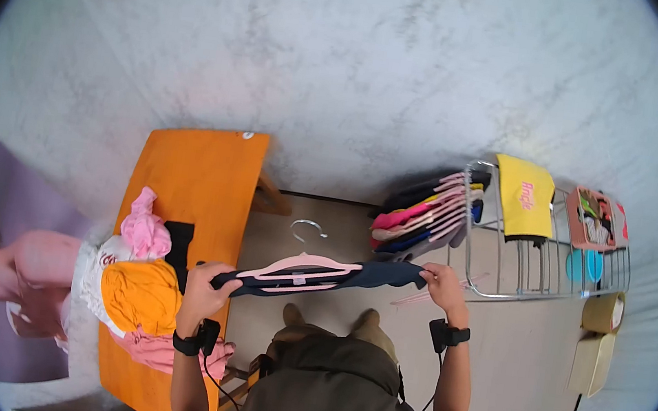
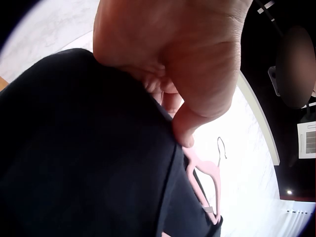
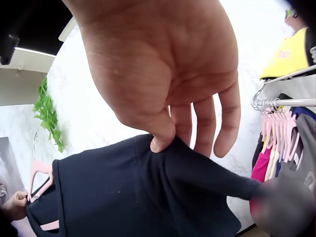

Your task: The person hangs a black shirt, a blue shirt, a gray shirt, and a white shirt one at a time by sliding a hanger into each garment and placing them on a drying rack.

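A dark navy top (image 1: 394, 276) hangs on a pink hanger (image 1: 301, 262) in front of the person, its metal hook (image 1: 312, 224) pointing away. My left hand (image 1: 206, 291) pinches the top at one shoulder; in the left wrist view, thumb and fingers grip the dark cloth (image 2: 98, 148) beside the hanger's end (image 2: 190, 157). At the opposite side, my right hand (image 1: 444, 289) holds the fabric. The right wrist view shows the thumb (image 3: 160, 142) and index finger pinching the upper edge of the dark top (image 3: 108, 182), with the other fingers extended.
On the left, an orange table (image 1: 196, 152) bears a pile of clothes, including an orange garment (image 1: 141, 296) and a pink one (image 1: 147, 228). To the right stands a metal rack (image 1: 491, 291) with several hung garments (image 1: 418, 216), a yellow cloth (image 1: 525, 197) and a pink basket (image 1: 589, 225).
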Demonstrator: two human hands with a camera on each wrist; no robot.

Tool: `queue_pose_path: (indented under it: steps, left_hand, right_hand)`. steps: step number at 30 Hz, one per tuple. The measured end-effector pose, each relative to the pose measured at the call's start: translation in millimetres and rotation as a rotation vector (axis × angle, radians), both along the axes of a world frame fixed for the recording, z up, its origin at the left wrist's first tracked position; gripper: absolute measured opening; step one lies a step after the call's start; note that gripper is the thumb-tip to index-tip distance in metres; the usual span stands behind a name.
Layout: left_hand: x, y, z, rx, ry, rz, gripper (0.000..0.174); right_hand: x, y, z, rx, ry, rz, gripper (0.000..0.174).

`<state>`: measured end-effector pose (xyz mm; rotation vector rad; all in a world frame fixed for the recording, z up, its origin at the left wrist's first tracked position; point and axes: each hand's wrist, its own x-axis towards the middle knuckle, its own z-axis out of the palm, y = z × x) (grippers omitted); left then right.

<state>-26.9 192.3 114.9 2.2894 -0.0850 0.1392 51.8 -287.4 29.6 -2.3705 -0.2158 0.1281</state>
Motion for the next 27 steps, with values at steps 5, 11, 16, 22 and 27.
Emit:
queue_pose_path:
  steps: [5, 11, 16, 22, 27]
  left_hand:
    - [8, -49, 4, 0.056, 0.177, 0.020, 0.022]
    - [24, -110, 1, 0.057, 0.226, -0.012, 0.019]
    - [26, -148, -35, 0.121, 0.277, -0.068, 0.020]
    - [42, -220, -87, 0.178, 0.267, -0.084, 0.019]
    - [81, -288, -136, 0.197, 0.324, -0.107, 0.025]
  right_hand:
    - [-3, -51, -27, -0.084, -0.018, -0.197, 0.015]
    - [-2, -81, -60, 0.244, 0.054, -0.123, 0.033]
    - [-25, -135, -99, 0.199, 0.101, -0.141, 0.041]
    - [-65, -174, -150, 0.293, 0.322, -0.140, 0.043]
    - [-82, -184, -174, 0.260, 0.400, -0.179, 0.048]
